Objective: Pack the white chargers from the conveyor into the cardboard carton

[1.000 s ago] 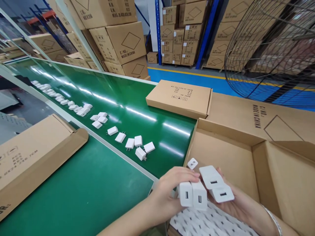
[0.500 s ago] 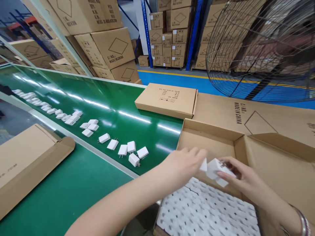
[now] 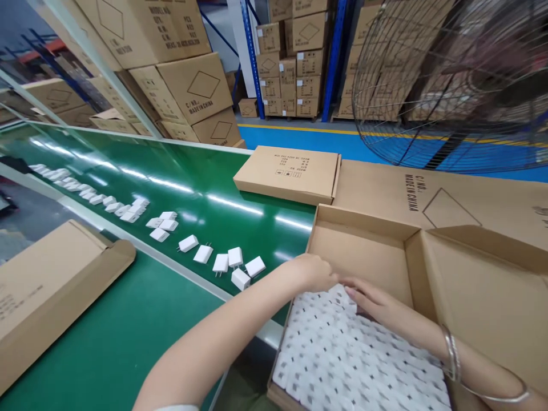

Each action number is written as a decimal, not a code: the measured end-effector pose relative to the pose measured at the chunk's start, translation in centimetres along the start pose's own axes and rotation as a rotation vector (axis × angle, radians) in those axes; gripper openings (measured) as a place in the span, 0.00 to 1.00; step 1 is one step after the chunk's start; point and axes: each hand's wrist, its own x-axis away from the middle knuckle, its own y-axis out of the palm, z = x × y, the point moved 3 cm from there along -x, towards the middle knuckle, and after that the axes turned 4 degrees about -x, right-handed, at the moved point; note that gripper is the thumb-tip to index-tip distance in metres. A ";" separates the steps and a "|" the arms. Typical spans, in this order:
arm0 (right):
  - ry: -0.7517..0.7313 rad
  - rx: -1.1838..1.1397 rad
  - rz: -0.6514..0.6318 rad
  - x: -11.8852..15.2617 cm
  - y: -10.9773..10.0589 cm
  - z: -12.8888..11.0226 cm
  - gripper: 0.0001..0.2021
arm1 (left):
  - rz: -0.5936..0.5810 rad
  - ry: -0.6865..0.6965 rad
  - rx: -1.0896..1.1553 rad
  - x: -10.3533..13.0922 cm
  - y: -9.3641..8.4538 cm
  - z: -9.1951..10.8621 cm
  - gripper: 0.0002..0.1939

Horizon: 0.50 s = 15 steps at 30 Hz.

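Observation:
My left hand (image 3: 315,273) is bent down over the far left corner of an open carton (image 3: 280,365), fingers curled in. What it grips is hidden behind the hand. Beside it, my right hand (image 3: 369,295) has its fingertips closed around a white plug charger (image 3: 340,294) at the far end of the packed layer. White plug chargers (image 3: 355,357) fill the near part of the carton in tight rows. More loose chargers (image 3: 220,264) lie on the green conveyor belt (image 3: 205,222), some with metal prongs showing.
A closed flat carton (image 3: 286,171) sits on the belt's far side. The open carton's flaps (image 3: 483,279) spread to the right. Another carton (image 3: 55,279) lies at left. A large wire fan (image 3: 428,85) stands behind, near stacked boxes (image 3: 192,85).
Both hands have moved down and slightly left to the packed rows. The chargers held above the carton are now at the layer's far end or hidden. The view has shifted slightly.

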 end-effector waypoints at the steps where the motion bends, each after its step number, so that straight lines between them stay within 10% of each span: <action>1: 0.019 -0.027 -0.016 -0.2 0.0 0.2 0.21 | 0.082 0.028 -0.028 0.8 -0.8 -0.4 0.11; 4: 0.034 -0.089 -0.070 -0.7 0.0 0.4 0.19 | 0.331 -0.155 -0.006 5.1 -3.5 -3.1 0.17; 7: 0.018 -0.009 -0.117 -0.8 -0.4 0.1 0.17 | 0.329 -0.540 0.010 10.9 -4.0 -6.7 0.18; 12: -0.145 0.567 0.121 -2.8 -1.5 -3.7 0.16 | 0.097 -0.621 -0.150 15.1 1.5 -9.1 0.20; 15: -0.391 0.875 0.130 -5.8 1.8 -7.9 0.14 | 0.075 -0.520 -0.159 13.9 4.5 -8.7 0.19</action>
